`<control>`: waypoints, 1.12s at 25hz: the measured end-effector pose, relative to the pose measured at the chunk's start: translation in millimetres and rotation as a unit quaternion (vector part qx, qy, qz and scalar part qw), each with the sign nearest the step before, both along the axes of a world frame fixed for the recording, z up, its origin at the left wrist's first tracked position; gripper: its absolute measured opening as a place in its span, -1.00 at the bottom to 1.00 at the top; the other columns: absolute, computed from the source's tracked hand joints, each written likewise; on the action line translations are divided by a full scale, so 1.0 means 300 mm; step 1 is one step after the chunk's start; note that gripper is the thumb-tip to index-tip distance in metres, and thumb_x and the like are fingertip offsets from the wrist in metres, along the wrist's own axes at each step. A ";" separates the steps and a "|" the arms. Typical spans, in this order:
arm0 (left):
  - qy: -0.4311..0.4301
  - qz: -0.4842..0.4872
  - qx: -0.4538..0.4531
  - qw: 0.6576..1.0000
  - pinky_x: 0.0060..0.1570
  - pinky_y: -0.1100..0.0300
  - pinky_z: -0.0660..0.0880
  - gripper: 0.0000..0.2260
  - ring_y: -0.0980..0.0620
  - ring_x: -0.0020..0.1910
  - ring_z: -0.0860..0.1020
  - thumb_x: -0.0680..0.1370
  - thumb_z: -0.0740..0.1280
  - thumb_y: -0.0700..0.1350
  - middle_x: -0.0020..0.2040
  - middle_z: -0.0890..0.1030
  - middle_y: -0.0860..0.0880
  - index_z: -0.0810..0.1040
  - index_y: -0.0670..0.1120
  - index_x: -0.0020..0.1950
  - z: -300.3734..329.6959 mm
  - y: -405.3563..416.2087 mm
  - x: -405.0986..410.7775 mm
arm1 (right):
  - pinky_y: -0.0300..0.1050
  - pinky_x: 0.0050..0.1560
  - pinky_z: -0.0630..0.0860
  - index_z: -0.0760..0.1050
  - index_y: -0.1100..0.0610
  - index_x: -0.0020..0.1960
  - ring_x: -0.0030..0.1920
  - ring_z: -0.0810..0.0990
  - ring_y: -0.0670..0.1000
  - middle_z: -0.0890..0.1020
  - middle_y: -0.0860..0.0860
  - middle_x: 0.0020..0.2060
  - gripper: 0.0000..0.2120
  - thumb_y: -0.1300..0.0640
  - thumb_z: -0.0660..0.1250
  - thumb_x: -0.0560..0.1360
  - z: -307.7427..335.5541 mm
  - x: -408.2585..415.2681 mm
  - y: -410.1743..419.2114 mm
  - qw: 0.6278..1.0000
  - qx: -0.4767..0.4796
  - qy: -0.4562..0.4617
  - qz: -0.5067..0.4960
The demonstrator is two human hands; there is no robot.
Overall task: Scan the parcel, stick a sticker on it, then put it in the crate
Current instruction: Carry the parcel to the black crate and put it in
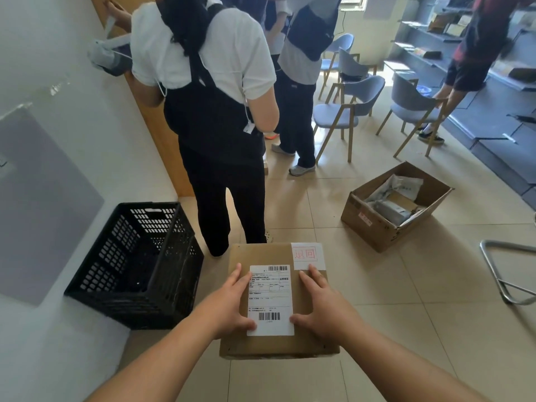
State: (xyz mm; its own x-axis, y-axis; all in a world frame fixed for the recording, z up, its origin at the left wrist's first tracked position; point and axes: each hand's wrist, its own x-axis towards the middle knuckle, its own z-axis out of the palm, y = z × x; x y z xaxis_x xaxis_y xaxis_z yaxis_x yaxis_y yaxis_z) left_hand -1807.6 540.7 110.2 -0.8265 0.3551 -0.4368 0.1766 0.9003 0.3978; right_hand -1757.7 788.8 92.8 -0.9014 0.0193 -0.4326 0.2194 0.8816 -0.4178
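A brown cardboard parcel (262,258) is in front of me, low in the middle of the head view. It carries a white shipping label (271,297) with barcodes and a white sticker with red characters (307,256) at its far right corner. My left hand (232,303) lies flat on the parcel's left side, thumb on the label's lower edge. My right hand (319,303) presses the right side, fingertips touching the sticker. An empty black plastic crate (136,268) stands on the floor to the left, by the wall.
A person in a white shirt and black trousers (214,117) stands just beyond the parcel and crate. An open cardboard box (391,207) holding several parcels sits on the floor at right. Chairs (345,111) and more people are farther back. A metal frame (504,274) is at far right.
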 end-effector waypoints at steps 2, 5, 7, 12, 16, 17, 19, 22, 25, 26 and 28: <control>0.000 0.001 -0.002 1.000 0.31 0.11 0.53 0.09 0.01 0.52 0.38 0.44 0.58 0.15 0.65 -0.34 0.19 -0.15 0.15 0.70 0.000 0.017 -0.073 | 0.12 0.44 0.44 -0.12 -0.16 0.69 0.51 0.36 0.16 -0.23 -0.22 0.66 0.01 -0.28 0.44 0.48 -0.002 -0.077 0.017 1.000 -0.001 0.002 0.002; 0.004 0.007 -0.001 1.000 0.33 0.12 0.52 0.08 0.00 0.54 0.36 0.45 0.58 0.13 0.65 -0.34 0.19 -0.14 0.14 0.70 -0.001 0.054 -0.180 | 0.12 0.44 0.44 -0.13 -0.16 0.68 0.52 0.36 0.16 -0.23 -0.22 0.66 0.01 -0.29 0.44 0.48 -0.016 -0.196 0.054 1.000 -0.005 0.006 0.007; 0.005 0.014 -0.004 1.000 0.34 0.12 0.51 0.08 -0.01 0.55 0.34 0.45 0.58 0.12 0.65 -0.34 0.19 -0.14 0.14 0.70 -0.004 0.089 -0.255 | 0.12 0.45 0.44 -0.13 -0.17 0.68 0.52 0.36 0.17 -0.23 -0.21 0.66 0.02 -0.29 0.45 0.47 -0.025 -0.282 0.090 1.000 -0.008 0.006 0.012; 0.003 0.047 -0.007 0.999 0.37 0.12 0.49 0.09 0.00 0.57 0.31 0.44 0.58 0.14 0.64 -0.35 0.21 -0.15 0.14 0.70 -0.015 0.191 -0.450 | 0.12 0.45 0.45 -0.12 -0.15 0.69 0.53 0.35 0.16 -0.22 -0.21 0.67 0.02 -0.28 0.45 0.47 -0.031 -0.529 0.206 0.999 -0.016 0.002 0.043; -0.002 0.091 0.000 0.996 0.31 0.15 0.52 0.08 0.02 0.53 0.36 0.43 0.58 0.12 0.64 -0.35 0.22 -0.14 0.16 0.70 -0.018 0.241 -0.554 | 0.10 0.41 0.49 -0.14 -0.16 0.68 0.54 0.35 0.12 -0.23 -0.23 0.66 0.03 -0.30 0.44 0.46 -0.041 -0.702 0.261 0.996 -0.016 0.000 0.084; -0.004 0.101 0.002 0.995 0.30 0.14 0.53 0.08 0.02 0.53 0.37 0.43 0.58 0.12 0.64 -0.35 0.22 -0.13 0.16 0.70 -0.018 0.246 -0.570 | 0.11 0.41 0.50 -0.14 -0.17 0.68 0.53 0.35 0.12 -0.24 -0.23 0.65 0.03 -0.30 0.44 0.46 -0.046 -0.735 0.266 0.996 -0.013 -0.001 0.090; -0.015 0.123 0.001 0.992 0.28 0.15 0.54 0.09 0.05 0.50 0.40 0.43 0.59 0.11 0.64 -0.36 0.23 -0.13 0.16 0.70 -0.022 0.241 -0.599 | 0.12 0.40 0.51 -0.16 -0.18 0.68 0.52 0.36 0.13 -0.26 -0.25 0.65 0.04 -0.31 0.43 0.45 -0.055 -0.801 0.263 0.994 -0.010 -0.009 0.107; -0.013 0.142 0.004 0.990 0.25 0.18 0.54 0.08 0.07 0.47 0.43 0.43 0.58 0.12 0.63 -0.36 0.25 -0.13 0.16 0.70 -0.029 0.216 -0.637 | 0.11 0.42 0.48 -0.16 -0.17 0.68 0.52 0.34 0.15 -0.26 -0.25 0.65 0.03 -0.30 0.43 0.45 -0.072 -0.881 0.232 0.990 -0.012 -0.009 0.138; -0.020 0.168 -0.003 0.986 0.28 0.16 0.53 0.08 0.08 0.44 0.45 0.44 0.58 0.12 0.63 -0.36 0.26 -0.13 0.17 0.69 -0.035 0.163 -0.685 | 0.13 0.48 0.42 -0.17 -0.15 0.68 0.57 0.28 0.17 -0.27 -0.23 0.65 0.04 -0.28 0.44 0.46 -0.086 -0.968 0.174 0.987 -0.015 -0.019 0.161; -0.025 0.178 -0.005 0.984 0.28 0.15 0.54 0.08 0.08 0.44 0.46 0.43 0.58 0.13 0.63 -0.36 0.26 -0.13 0.17 0.69 -0.040 0.141 -0.701 | 0.14 0.49 0.40 -0.17 -0.15 0.68 0.57 0.26 0.17 -0.27 -0.23 0.65 0.04 -0.28 0.44 0.46 -0.089 -0.999 0.148 0.986 -0.015 -0.022 0.166; -0.024 0.193 -0.004 0.981 0.27 0.14 0.54 0.08 0.08 0.44 0.46 0.43 0.58 0.13 0.63 -0.36 0.26 -0.13 0.19 0.69 -0.049 0.088 -0.741 | 0.13 0.49 0.41 -0.17 -0.14 0.68 0.57 0.26 0.16 -0.27 -0.22 0.65 0.03 -0.27 0.43 0.47 -0.086 -1.062 0.088 0.983 -0.014 -0.021 0.181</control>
